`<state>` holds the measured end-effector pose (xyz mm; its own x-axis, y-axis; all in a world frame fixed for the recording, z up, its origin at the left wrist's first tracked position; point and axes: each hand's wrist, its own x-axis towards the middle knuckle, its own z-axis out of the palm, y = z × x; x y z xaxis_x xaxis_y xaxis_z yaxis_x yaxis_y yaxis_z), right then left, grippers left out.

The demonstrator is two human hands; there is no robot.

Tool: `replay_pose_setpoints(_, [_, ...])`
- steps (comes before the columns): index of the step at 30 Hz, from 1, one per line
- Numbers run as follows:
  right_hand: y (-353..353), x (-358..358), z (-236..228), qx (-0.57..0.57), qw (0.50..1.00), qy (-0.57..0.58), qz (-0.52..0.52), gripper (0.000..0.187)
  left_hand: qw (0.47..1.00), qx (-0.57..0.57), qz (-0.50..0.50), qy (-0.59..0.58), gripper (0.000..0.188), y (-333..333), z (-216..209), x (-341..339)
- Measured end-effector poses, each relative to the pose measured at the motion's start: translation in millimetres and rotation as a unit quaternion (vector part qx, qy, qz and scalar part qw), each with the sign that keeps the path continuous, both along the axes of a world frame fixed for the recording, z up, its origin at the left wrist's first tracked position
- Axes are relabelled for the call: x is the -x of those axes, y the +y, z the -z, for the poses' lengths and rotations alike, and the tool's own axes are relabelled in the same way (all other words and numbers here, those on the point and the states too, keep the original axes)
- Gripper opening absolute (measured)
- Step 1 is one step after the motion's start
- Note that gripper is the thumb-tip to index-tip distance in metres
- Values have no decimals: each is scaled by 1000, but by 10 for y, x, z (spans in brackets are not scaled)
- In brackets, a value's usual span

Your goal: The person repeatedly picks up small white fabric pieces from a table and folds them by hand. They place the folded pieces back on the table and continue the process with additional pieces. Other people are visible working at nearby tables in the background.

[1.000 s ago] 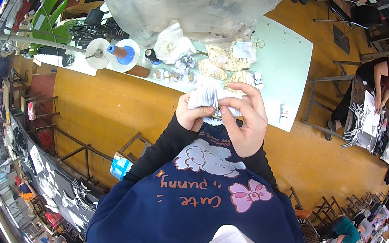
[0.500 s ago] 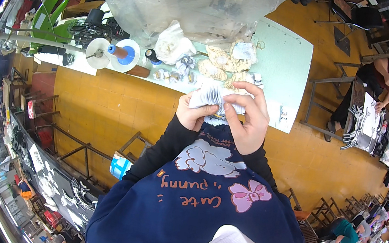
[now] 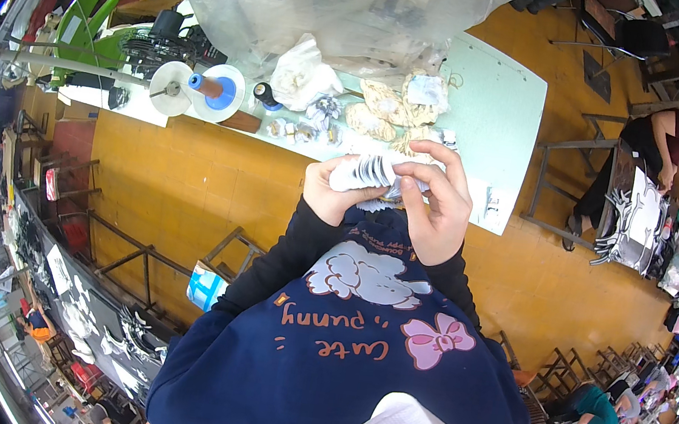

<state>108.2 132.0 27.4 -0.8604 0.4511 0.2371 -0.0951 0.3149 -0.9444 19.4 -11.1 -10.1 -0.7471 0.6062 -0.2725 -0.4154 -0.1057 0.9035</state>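
A stack of small white labels [image 3: 360, 173] is fanned out in front of my chest, just off the near edge of the table. My left hand [image 3: 326, 196] is closed round its left end, with the thumb lying along the lower side. At the right end, the thumb and index finger of my right hand [image 3: 440, 218] pinch the labels, while its other fingers are raised and curved. Part of the stack is hidden behind the fingers. Beyond my hands, bundles of cream-coloured pieces [image 3: 380, 113] lie on the pale green table [image 3: 500, 96].
Thread cones [image 3: 216, 93] and a crumpled white bag [image 3: 304, 74] are on the table. Clear plastic sheeting [image 3: 324, 4] covers its far part. A metal-framed stool [image 3: 237, 243] stands at my left. To the right, a co-worker [image 3: 665, 148] sits at another table.
The fanned labels have tilted and spread, so more of their edges and faces show. My left hand has shifted slightly left; my right hand keeps its pinch.
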Motion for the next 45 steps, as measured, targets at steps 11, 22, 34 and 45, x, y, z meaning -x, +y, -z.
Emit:
replay_pose_setpoints(11, [-7, 30, -23, 39, 999, 14, 14, 15, 978, -33, 25, 204, 35, -17, -47, 115])
replay_pose_setpoints(22, [-10, 42, -88, -7, 999, 38, 0, 16, 949, -40, 27, 310, 30, 53, -84, 208])
replay_pose_setpoints(34, [46, 99, -152, -32, 999, 30, -16, 14, 930, 3, 60, 363, 36, 104, -152, 260])
replay_pose_setpoints(45, [96, 148, -203, -54, 998, 35, -22, 16, 951, -2, 59, 302, 39, 119, -95, 241])
